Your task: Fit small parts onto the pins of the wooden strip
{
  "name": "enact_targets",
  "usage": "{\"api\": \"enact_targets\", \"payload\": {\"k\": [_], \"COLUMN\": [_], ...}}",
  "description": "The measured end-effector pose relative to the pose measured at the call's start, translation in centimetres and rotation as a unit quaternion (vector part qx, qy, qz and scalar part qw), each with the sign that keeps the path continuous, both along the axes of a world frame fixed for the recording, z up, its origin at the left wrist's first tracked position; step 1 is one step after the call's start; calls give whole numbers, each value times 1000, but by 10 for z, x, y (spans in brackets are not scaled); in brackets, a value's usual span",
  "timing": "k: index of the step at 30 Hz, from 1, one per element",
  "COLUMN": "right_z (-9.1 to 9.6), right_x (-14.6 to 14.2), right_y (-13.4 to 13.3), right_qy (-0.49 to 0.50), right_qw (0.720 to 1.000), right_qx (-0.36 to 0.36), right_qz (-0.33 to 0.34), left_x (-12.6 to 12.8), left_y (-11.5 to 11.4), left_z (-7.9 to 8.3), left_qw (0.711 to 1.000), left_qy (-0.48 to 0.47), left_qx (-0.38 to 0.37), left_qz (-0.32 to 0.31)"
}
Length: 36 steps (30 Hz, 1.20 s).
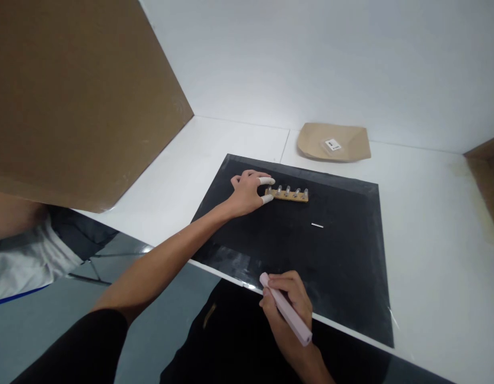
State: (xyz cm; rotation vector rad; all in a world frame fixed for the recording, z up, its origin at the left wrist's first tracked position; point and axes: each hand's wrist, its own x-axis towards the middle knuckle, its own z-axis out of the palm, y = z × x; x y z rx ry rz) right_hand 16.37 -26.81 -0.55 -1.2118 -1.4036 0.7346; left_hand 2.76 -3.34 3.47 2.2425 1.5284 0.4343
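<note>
My left hand (249, 192) reaches over the black mat, its thumb and index finger in white finger covers. These two fingers close around the left end of a small wooden strip (287, 198). Several clear rounded pieces stand in a row along that strip; the leftmost is partly hidden by the fingertips. Near the table's front edge, my right hand (290, 309) is closed around a pale pink, pen-shaped stick (291, 314). On the mat, below and right of the strip, lies a thin silvery rod (317, 225), touched by neither hand.
The black mat (339, 277) covers part of the white table (439, 256). Behind it sits a brown paper tray (353, 144) holding a small clear labelled packet (332, 145). A large brown panel (87, 96) rises at the left, with another person's arm (15, 216) below it.
</note>
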Motion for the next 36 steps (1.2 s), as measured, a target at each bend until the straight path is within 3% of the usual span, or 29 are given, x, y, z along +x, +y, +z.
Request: {"api": "enact_targets", "payload": {"k": [7,11,17,29,36], "right_z": [3,0,-1,0,2], "right_x": [-1,-1,-2,-2,-2], "right_y": [2,2,3,1,3], "right_qy": [-3,-11,-12,-9,-12], "right_qw": [1000,1000,1000,1000,999], "right_qx": [4,16,24,27,32], "right_qz": [-5,-2,-6,-2,-1], "left_x": [-6,-4,3,3,-4], "left_y": [1,15,31,27,21], "left_z": [10,11,11,1,8], "left_qw": [996,982,977,985,984], "left_qy": [49,96,81,44,50], "left_qx": [13,48,48,67,40], "left_qz": [-80,-153,-189,-153,-165]}}
